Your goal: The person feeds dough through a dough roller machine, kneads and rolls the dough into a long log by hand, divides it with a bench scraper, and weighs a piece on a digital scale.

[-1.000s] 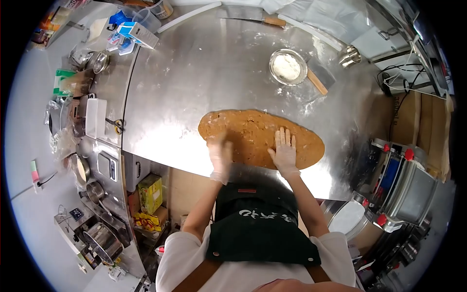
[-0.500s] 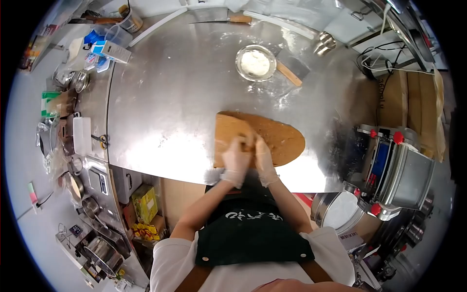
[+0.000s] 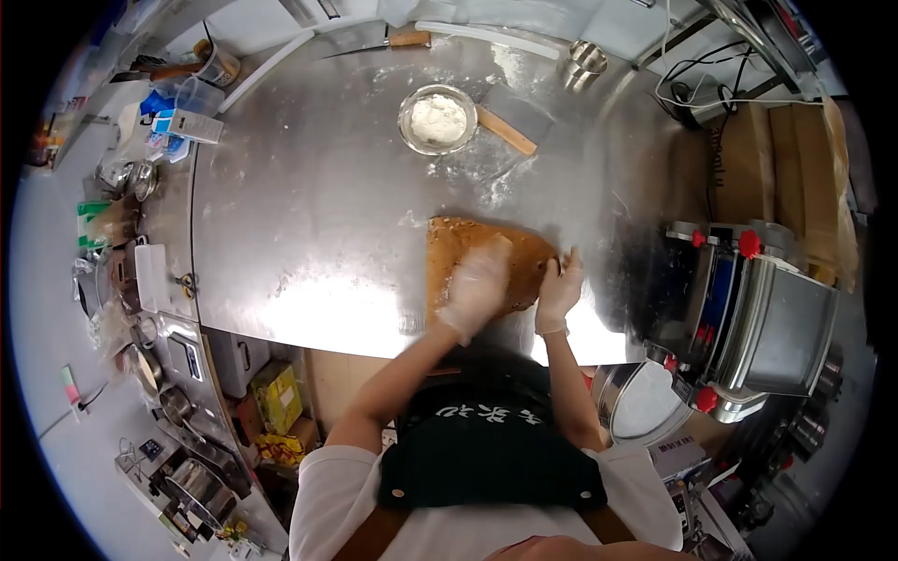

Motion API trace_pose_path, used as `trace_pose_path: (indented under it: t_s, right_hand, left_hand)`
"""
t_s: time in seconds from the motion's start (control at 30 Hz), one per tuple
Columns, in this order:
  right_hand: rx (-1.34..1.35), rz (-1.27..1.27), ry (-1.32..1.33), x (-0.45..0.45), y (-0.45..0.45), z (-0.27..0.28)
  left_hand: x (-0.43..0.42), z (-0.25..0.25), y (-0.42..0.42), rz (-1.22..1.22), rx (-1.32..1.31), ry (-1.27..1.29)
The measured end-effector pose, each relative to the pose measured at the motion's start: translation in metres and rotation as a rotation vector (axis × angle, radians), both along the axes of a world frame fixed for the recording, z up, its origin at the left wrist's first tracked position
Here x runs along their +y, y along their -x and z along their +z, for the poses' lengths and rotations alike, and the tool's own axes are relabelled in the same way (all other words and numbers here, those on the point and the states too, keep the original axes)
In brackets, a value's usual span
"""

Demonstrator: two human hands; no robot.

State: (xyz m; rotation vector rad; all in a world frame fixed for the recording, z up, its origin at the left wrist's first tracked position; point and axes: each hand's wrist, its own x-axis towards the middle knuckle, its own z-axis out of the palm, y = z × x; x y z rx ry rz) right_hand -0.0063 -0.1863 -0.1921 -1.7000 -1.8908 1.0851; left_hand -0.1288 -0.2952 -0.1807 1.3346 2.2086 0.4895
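A slab of brown dough with darker bits in it lies on the steel table in front of me. Its left edge is straight and it narrows toward the right. My left hand, in a clear glove, is over the middle of the dough, and motion smears its fingers. At the right end of the dough is my right hand, also gloved, with its fingers pointing away from me and a gap between them. Whether it touches the dough's edge, I cannot tell.
Beyond the dough stand a metal bowl of white flour and a wooden-handled scraper. A knife lies at the back edge, with metal rings farther right. A roller machine stands at right, scissors at left.
My hands were close together over the dough and are now apart, the right one farther right. The dough looks shorter, and its smooth left flap no longer shows. The view has shifted.
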Motion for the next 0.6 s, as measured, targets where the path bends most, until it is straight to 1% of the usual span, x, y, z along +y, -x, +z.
trace_pose_path:
  t_s: [0.03, 0.1, 0.17, 0.2, 0.3, 0.37, 0.47, 0.5, 0.57, 0.6]
  right_hand:
    - [-0.117, 0.204, -0.243, -0.006, 0.001, -0.005]
    - [-0.297, 0.563, -0.497, -0.018, 0.015, -0.005]
    - [-0.385, 0.759, -0.484, -0.026, 0.025, -0.015]
    - [-0.419, 0.858, -0.477, -0.03, 0.033, -0.013]
    - [-0.391, 0.872, -0.469, -0.028, 0.037, 0.004]
    - [-0.384, 0.88, -0.455, -0.029, 0.035, 0.005]
    - [-0.402, 0.941, -0.475, -0.043, 0.026, 0.009]
    - [-0.416, 0.973, -0.475, -0.05, 0.02, 0.007]
    - [-0.351, 0.975, -0.443, -0.06, 0.012, -0.003]
    - [-0.317, 0.976, -0.436, -0.059, 0.012, -0.005]
  left_hand:
    - [-0.009, 0.008, 0.026, 0.015, 0.267, 0.039]
    - [-0.018, 0.003, 0.052, 0.034, 0.447, 0.094]
    - [-0.019, -0.007, 0.058, 0.026, 0.354, 0.103]
    - [-0.018, -0.005, 0.06, 0.039, 0.311, 0.064]
    - [-0.022, -0.003, 0.064, 0.007, 0.295, 0.068]
    - [-0.017, -0.009, 0.067, -0.011, 0.324, 0.061]
    - [-0.037, 0.004, 0.031, 0.066, 0.346, 0.044]
    - [-0.048, 0.0, 0.01, 0.04, 0.349, 0.046]
    - [-0.063, -0.019, -0.003, -0.026, 0.303, 0.135]
    - [-0.062, -0.018, -0.003, -0.035, 0.306, 0.151]
